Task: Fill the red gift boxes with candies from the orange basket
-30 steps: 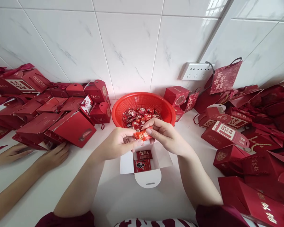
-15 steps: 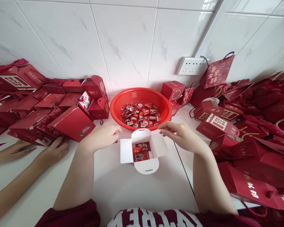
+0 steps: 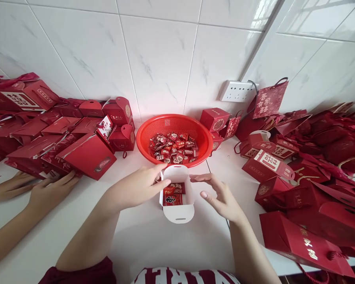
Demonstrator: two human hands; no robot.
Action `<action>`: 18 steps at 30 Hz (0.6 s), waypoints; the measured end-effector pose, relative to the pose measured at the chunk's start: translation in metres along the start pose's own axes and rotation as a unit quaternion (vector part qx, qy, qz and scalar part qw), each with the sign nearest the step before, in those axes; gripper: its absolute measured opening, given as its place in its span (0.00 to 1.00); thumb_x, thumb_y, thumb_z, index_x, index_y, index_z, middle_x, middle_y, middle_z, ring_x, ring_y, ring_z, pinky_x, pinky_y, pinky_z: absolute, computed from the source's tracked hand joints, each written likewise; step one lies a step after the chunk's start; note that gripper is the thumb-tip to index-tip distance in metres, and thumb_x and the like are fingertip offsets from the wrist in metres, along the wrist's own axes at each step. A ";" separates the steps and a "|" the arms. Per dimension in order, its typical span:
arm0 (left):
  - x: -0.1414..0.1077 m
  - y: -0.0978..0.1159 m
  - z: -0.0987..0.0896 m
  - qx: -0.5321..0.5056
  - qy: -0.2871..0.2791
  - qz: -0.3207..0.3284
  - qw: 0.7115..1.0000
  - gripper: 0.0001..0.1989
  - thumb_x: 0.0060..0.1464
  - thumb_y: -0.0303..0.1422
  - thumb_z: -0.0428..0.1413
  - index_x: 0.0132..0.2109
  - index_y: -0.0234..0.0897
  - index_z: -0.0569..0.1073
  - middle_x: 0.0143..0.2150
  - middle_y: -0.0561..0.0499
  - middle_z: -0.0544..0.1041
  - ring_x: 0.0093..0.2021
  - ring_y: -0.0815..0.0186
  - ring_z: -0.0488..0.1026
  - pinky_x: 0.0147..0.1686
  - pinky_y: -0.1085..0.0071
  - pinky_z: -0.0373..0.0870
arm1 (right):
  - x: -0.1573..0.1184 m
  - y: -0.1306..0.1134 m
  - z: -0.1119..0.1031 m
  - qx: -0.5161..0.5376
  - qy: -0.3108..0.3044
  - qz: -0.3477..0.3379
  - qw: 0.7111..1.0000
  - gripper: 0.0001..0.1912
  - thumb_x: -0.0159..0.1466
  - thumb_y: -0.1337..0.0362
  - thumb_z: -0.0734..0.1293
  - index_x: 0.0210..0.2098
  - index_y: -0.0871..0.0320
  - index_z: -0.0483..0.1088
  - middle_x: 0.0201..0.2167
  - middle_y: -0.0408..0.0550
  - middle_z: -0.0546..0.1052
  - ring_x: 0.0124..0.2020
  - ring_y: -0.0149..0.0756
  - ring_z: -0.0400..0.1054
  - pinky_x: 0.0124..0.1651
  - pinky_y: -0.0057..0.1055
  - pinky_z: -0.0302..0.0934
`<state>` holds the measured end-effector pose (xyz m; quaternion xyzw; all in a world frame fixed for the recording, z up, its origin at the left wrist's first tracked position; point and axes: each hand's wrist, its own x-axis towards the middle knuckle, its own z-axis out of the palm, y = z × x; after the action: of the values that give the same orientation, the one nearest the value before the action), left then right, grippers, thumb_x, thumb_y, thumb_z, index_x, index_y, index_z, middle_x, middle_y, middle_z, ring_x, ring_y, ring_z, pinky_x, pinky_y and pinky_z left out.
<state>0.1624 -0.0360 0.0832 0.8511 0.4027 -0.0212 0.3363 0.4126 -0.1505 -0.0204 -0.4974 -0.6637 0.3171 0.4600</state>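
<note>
A small box [image 3: 178, 213], white inside, stands open in front of me, with its front and back flaps spread. Red candy packets [image 3: 172, 197] lie in it. My left hand [image 3: 140, 185] is at the box's left side, thumb over the edge and fingers behind the side flap, gripping it. My right hand [image 3: 220, 195] is at the right side, thumb and fingers apart, fingertips by the upper right edge. Just behind the box is a red plastic basket [image 3: 142, 136] holding many wrapped candies [image 3: 177, 148].
Red gift boxes [image 3: 88, 156] are stacked on the left, where another person's hands [image 3: 51, 191] rest near them. More red boxes and bags [image 3: 307, 232] crowd the right. A power strip [image 3: 236, 91] is on the tiled wall.
Both my hands have come down to the box's sides, and its side flaps, earlier spread outward, are now raised. My left hand has taken hold of the left one. The view has shifted slightly.
</note>
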 end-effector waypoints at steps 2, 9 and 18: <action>-0.002 0.005 0.005 0.015 -0.030 0.007 0.999 0.23 0.64 0.47 0.43 0.59 0.45 0.68 0.32 0.53 0.78 0.29 0.62 0.73 0.28 0.71 0.61 | 0.001 0.002 0.007 -0.002 -0.058 -0.043 0.997 0.24 0.67 0.52 0.67 0.59 0.52 0.64 0.58 0.53 0.72 0.60 0.45 0.66 0.62 0.45 0.60; -0.009 0.010 0.009 -0.014 -0.004 0.081 0.997 0.21 0.64 0.42 0.44 0.58 0.42 0.70 0.35 0.50 0.80 0.34 0.59 0.76 0.34 0.70 0.64 | 0.006 0.002 0.019 -0.077 -0.152 -0.063 0.983 0.40 0.56 0.50 0.76 0.63 0.50 0.61 0.60 0.53 0.71 0.62 0.49 0.63 0.68 0.53 0.51; 0.015 -0.002 0.005 0.036 -0.074 0.118 0.990 0.18 0.66 0.38 0.43 0.46 0.47 0.78 0.39 0.52 0.81 0.39 0.61 0.77 0.39 0.70 0.66 | 0.004 0.008 0.043 -0.057 0.010 0.001 0.998 0.19 0.68 0.60 0.66 0.57 0.50 0.62 0.52 0.53 0.72 0.54 0.44 0.68 0.58 0.45 0.65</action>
<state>0.1720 -0.0281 0.0734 0.9001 0.2726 -0.0590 0.3346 0.3753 -0.1425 -0.0421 -0.5261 -0.6757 0.2743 0.4375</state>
